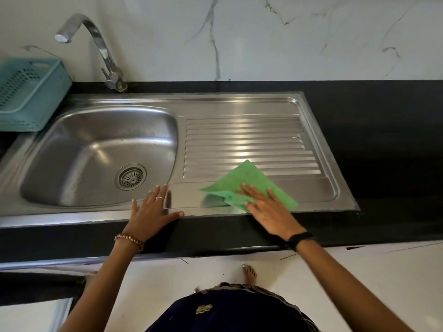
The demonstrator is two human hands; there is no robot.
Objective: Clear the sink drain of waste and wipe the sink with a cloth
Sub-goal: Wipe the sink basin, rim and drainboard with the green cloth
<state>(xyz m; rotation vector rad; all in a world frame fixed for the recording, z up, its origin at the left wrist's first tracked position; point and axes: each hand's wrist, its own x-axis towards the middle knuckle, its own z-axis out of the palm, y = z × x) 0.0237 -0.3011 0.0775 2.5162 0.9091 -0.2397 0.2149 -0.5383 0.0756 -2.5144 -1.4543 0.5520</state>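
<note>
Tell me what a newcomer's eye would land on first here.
The bright green cloth on the steel drainboard, near its front edge, with the right hand pressed flat on it. Next, the left hand resting open on the sink's front rim, just in front of the round drain strainer. A teal basket sits at far left.

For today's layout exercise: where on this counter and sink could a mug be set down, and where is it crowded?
Free: the ribbed drainboard behind the green cloth, the black counter right of the sink rim, and the basin floor around the drain. Crowded: the front rim, where the left hand rests flat and the right hand presses the cloth; the teal basket fills the far-left corner.
</note>
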